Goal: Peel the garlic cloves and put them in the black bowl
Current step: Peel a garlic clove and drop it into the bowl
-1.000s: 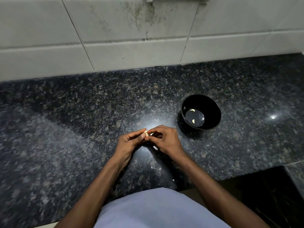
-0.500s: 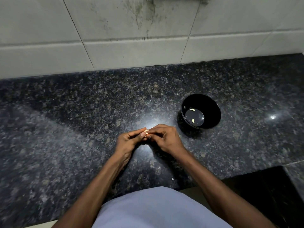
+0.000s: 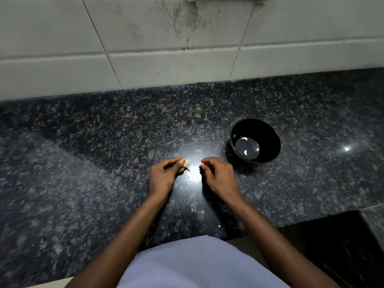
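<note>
The left hand (image 3: 164,175) pinched a small, pale, partly skinned garlic clove (image 3: 186,163) between thumb and fingertips, just above the dark speckled granite worktop (image 3: 83,163). The right hand (image 3: 218,175) hovered a short way to the right of it, apart from the clove, its fingers curled inward with thumb and forefinger nearly meeting; whether a scrap of skin sat between them could not be told. A bright glare on the stone lay between the two hands. Near the right hand, farther back and to the right, stood the round glossy black bowl (image 3: 268,129), upright on the worktop, with two small pale peeled cloves (image 3: 245,152) lying apart on its bottom. Behind the worktop rose a wall of white tiles (image 3: 166,65), stained grey near the top.
</note>
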